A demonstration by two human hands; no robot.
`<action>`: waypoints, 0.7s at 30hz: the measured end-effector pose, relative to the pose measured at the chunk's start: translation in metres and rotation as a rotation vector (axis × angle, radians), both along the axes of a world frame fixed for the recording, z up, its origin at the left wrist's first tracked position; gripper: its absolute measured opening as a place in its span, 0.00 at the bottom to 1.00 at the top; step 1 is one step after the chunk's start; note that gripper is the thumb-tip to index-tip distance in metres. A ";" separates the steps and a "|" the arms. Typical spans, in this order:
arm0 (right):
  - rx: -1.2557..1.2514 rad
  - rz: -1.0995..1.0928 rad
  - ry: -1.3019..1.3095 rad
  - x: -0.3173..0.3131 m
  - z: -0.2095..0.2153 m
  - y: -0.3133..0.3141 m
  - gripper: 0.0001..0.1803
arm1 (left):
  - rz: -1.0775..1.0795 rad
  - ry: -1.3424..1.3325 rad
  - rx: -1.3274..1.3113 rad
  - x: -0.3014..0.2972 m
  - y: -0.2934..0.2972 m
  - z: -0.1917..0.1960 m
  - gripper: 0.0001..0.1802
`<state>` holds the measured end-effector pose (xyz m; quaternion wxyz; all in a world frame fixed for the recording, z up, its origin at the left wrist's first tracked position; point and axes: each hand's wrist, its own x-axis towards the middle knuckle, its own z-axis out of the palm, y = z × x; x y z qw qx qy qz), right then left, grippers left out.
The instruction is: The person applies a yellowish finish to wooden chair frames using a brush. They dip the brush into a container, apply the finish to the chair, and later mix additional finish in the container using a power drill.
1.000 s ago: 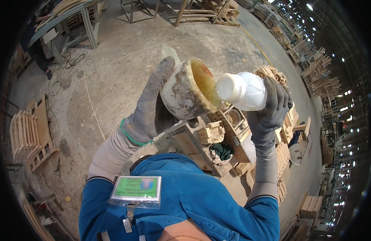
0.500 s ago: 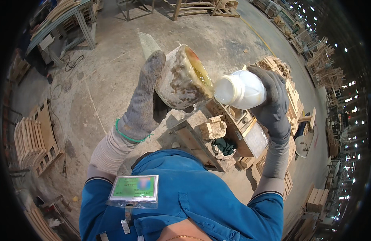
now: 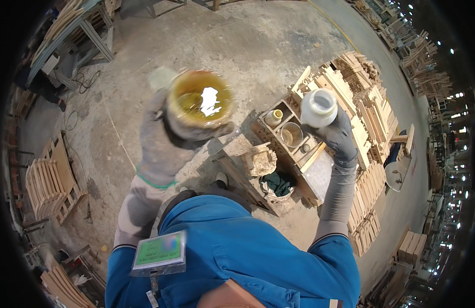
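Step in hand: the left hand, in a grey work glove, grasps a grimy tub of yellow liquid from below and behind, its open mouth facing up toward the camera; the right hand, also gloved, is clenched around a white plastic bottle with its open neck turned upward. Judged from this, the bottle is upright and apart from the tub, so nothing is passing between them at this moment.

Where the things are: the tub sits just above the left hand; the bottle sits just above the right hand, well apart from the tub, with open air between them. Below and between both hands stands a wooden crate of compartments holding a small yellow pot and a metal can.

Next move calls for: keeping the tub level, since the liquid lies near its rim and a tilt could spill it; any setting down of the bottle would need a free compartment below the right hand.

Left arm pose: forearm raised from the lower edge, bent at the elbow, wrist cocked back, fingers wrapped round the tub's wall.

Right arm pose: forearm raised nearly straight, hand closed on the bottle's body.

Around: stacks of wooden slats beyond the right hand; concrete floor beyond the left.
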<state>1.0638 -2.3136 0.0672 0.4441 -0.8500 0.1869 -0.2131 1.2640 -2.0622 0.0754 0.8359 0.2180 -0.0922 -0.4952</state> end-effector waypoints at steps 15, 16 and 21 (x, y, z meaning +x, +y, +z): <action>0.377 -0.571 0.004 0.036 -0.284 -0.131 0.38 | 0.776 0.070 0.438 0.031 0.173 -0.061 0.28; 0.411 -0.407 -0.097 0.021 -0.290 -0.140 0.31 | 0.797 -0.255 0.665 0.027 0.204 -0.072 0.28; 0.007 -0.505 0.468 -0.007 -0.266 -0.111 0.14 | 1.019 -0.898 1.514 -0.063 0.326 -0.089 0.24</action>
